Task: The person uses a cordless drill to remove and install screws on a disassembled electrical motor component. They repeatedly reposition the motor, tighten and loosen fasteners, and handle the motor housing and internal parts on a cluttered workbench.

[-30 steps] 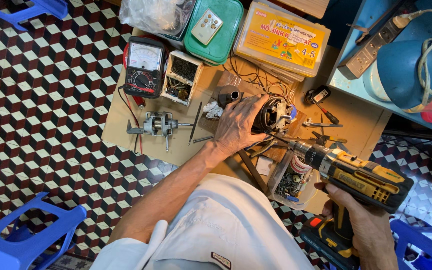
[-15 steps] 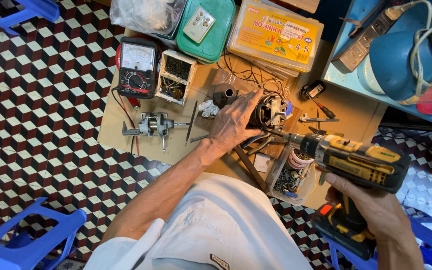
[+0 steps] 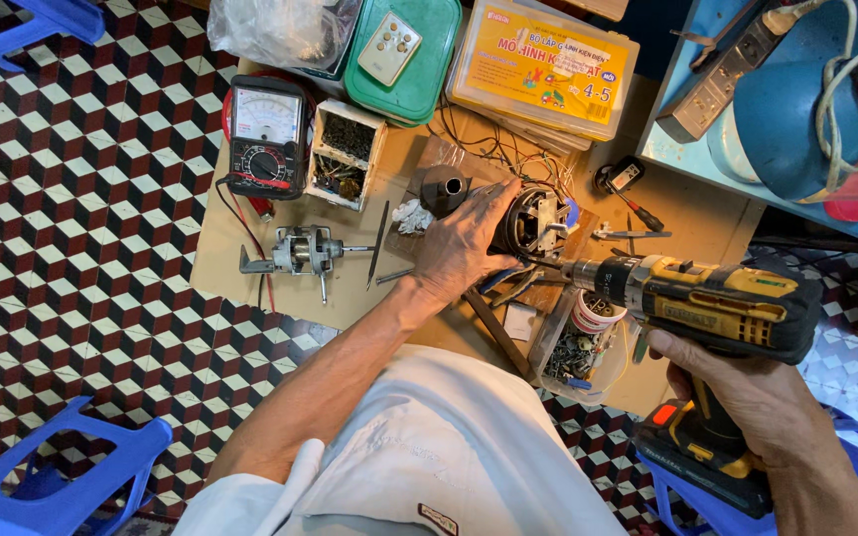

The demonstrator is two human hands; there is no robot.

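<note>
A small motor (image 3: pixel 533 220) sits on a brown board (image 3: pixel 647 223) laid on the tiled floor (image 3: pixel 71 199), just ahead of the person's knees. It is gripped from the left by the left hand (image 3: pixel 459 248), whose fingers are curled round its housing with the thumb below. The tip of a yellow and black drill (image 3: pixel 712 303) is set against the motor's right side; the drill's handle is clasped by the right hand (image 3: pixel 747 397), fingers wrapped closed around it, with the battery pack below the hand.

Just beside the motor, to its upper left, a dark cone-shaped part (image 3: pixel 444 189) stands on the board, with a crumpled white scrap (image 3: pixel 411 215) next to it. Under the drill a clear tub (image 3: pixel 583 347) of screws and small parts is seen. Right of the motor a screwdriver (image 3: pixel 638 208) and a pair of tweezers (image 3: pixel 628 234) lie on the board.

Further left, a bare rotor shaft assembly (image 3: pixel 300 250) lies flat, with a thin rod (image 3: pixel 379 243) between it and the left hand. Behind it a multimeter (image 3: pixel 267 137) and an open white box (image 3: pixel 345 154) of components stand side by side. Along the far edge a green lidded tub (image 3: pixel 439 60) carrying a white remote (image 3: pixel 389 47), a plastic bag (image 3: pixel 270 30) and a yellow case (image 3: pixel 548 69) are ranged. A blue fan body (image 3: pixel 806 109) wound with white cord is seen at the upper right, and blue stools (image 3: pixel 62 476) at the corners.
</note>
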